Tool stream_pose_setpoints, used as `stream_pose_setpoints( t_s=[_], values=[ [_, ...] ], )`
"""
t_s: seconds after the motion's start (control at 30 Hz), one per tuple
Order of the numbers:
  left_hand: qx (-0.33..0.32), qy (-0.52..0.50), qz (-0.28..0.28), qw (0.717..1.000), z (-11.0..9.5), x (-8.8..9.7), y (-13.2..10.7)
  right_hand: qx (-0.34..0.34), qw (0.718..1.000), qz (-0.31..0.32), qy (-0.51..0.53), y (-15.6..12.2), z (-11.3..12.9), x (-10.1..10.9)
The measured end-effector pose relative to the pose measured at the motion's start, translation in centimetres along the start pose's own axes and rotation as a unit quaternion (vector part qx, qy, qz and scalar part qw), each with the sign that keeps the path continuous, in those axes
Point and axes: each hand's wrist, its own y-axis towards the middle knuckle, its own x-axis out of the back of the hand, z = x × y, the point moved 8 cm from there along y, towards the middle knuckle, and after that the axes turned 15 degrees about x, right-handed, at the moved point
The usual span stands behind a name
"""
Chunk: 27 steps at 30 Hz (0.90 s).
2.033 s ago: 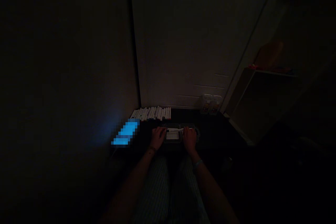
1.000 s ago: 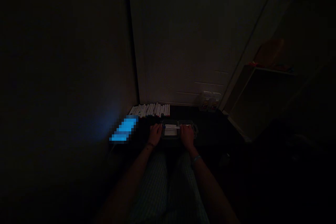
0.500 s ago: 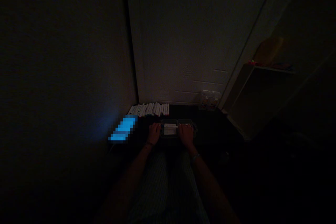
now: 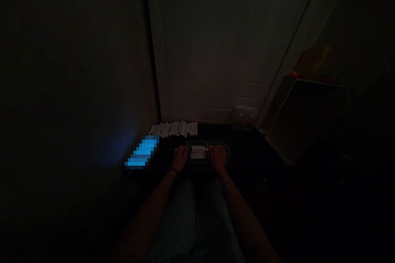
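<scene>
The scene is very dark. A clear plastic case [image 4: 198,161] lies open on the dark table in front of me, with white pieces [image 4: 198,155] inside its left half. Across the top of that half stretches a white marker [image 4: 202,149], its left end darker. Over the right half, my right hand [image 4: 217,157] is closed around the marker's right end. At the case's left edge, my left hand [image 4: 180,156] has its fingers curled against the rim, close to the marker's other end. The fingertips of both hands are hard to make out.
Several white markers [image 4: 174,128] lie in a row at the back left. A glowing blurred screen [image 4: 142,153] is at the left. Two clear packages [image 4: 245,118] stand against the wall at the back right. A shelf unit [image 4: 284,111] rises to the right of the table.
The whole view has shifted slightly. Both hands stay at the case, and the marker still lies across it with hardly any movement.
</scene>
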Motion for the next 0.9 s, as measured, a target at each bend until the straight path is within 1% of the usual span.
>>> stream_pose_setpoints(
  t_s=[0.13,0.3,0.67,0.9],
  values=[
    [0.010,-0.005,-0.001,1.000,0.27,0.09,0.08,0.012,1.000,0.012,0.009,0.11,0.17,-0.16],
    [-0.006,0.017,-0.001,1.000,0.10,0.26,0.00,0.017,1.000,0.021,0.011,0.16,0.25,-0.26],
    [-0.009,0.059,0.008,0.998,-0.15,-0.02,0.00,0.045,0.998,0.031,0.005,0.12,0.78,-0.63],
    [-0.023,0.077,0.004,0.997,-0.06,-0.13,-0.05,0.026,0.999,0.020,0.036,-0.05,0.38,-0.55]
  ],
)
